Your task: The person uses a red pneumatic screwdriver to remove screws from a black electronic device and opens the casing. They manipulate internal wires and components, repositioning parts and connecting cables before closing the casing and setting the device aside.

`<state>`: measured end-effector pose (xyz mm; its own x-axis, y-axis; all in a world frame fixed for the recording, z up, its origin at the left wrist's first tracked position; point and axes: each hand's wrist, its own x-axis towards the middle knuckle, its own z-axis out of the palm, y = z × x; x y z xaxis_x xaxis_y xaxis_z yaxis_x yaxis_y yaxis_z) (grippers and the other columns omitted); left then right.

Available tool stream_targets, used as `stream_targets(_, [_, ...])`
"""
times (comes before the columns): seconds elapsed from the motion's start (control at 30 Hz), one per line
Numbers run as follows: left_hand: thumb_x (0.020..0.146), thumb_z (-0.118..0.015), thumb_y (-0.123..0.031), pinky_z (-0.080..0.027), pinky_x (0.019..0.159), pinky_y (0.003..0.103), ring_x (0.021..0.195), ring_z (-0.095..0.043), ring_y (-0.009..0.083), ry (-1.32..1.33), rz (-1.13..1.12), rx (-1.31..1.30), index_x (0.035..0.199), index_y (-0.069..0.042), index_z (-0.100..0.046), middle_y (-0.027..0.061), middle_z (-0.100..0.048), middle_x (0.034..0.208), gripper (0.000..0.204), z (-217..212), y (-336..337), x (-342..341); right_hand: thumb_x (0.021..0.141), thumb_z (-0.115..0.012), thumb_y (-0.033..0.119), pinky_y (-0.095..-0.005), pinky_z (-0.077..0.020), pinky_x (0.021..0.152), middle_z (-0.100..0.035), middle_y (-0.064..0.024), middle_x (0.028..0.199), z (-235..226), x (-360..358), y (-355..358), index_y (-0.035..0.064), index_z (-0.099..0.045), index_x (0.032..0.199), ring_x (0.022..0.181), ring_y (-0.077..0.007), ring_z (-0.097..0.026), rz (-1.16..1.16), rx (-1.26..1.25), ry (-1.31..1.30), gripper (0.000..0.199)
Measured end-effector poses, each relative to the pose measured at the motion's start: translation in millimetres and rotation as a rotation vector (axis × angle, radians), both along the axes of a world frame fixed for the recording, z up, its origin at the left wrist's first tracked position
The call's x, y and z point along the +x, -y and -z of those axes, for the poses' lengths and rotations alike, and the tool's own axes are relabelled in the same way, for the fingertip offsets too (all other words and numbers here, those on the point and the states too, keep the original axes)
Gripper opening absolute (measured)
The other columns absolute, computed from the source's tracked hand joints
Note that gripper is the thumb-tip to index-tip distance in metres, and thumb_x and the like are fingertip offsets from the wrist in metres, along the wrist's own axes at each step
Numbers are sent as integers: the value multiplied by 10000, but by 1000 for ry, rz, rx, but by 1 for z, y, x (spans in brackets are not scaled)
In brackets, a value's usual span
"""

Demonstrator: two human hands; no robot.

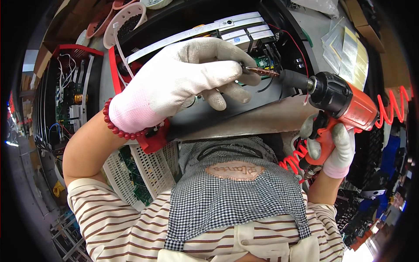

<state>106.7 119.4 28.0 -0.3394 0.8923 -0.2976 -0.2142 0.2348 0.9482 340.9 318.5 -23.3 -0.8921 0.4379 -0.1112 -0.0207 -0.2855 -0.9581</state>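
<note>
My left hand (174, 74), in a white glove with a pink cuff, is raised over an open black housing (209, 117). Its thumb and index finger pinch a small dark metal piece, too small to name, at the tip of a copper-coloured driver bit (267, 71). That bit sticks out of a red and black pistol-grip power screwdriver (355, 109). My gloved right hand (342, 146) is wrapped round the screwdriver's grip and points it leftward. Beneath the bit, a green circuit board (262, 63) and black wires show inside the housing. My left hand covers part of the housing.
A red coiled hose (393, 105) runs from the screwdriver's side. Left stands another black housing (46, 100) with wires. A pink basket (114, 31) of small dark parts stands at the back. Flat sheets (349, 56) lie back right; a white perforated basket (155, 168) holds circuit boards near my lap.
</note>
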Motion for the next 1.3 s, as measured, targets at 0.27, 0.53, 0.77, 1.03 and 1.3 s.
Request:
stream_targets(0.27, [928, -655, -305, -520, 649, 197, 923, -702, 199, 7, -51, 34, 1198, 62, -550, 216, -668, 1099, 467, 1, 4, 4, 898, -628, 415, -228, -376, 356, -632, -231, 847, -2, -3, 5, -74, -459, 1266, 412, -147, -505, -6, -3, -1, 635])
stream_targets(0.53, [943, -620, -284, -515, 649, 199, 869, -706, 181, -350, -69, 35, 1183, 53, -560, 192, -691, 1042, 418, 8, 5, 5, 882, -644, 394, -226, -389, 375, -637, -205, 852, -15, -11, 12, -52, -480, 1253, 428, -134, -507, 65, 121, 108, 603])
stream_targets(0.77, [944, -592, -428, -502, 822, 263, 983, -637, 147, -439, 15, -73, 1314, -7, -504, 124, -643, 1110, 567, 11, 8, -28, 888, -636, 355, -229, -414, 438, -609, -123, 968, -50, -39, -5, -24, -506, 1224, 496, -125, -513, 91, 293, 234, 523])
stream_targets(1.03, [948, -562, -203, -482, 867, 379, 994, -616, 338, -1257, 57, -330, 1215, 15, -525, 192, -618, 1049, 347, 57, 26, -89, 939, -618, 264, -207, -417, 561, -611, -30, 788, -86, -116, -54, 12, -640, 1026, 611, -50, -525, -157, 677, 293, 267])
stream_targets(1.3, [972, -518, -230, -470, 756, 387, 834, -609, 344, -1102, 52, -504, 1064, -23, -557, 188, -605, 864, 229, 56, 13, -94, 900, -658, 376, -212, -397, 500, -610, -19, 750, -92, -159, -50, 7, -637, 956, 534, -43, -495, -321, 827, 484, 374])
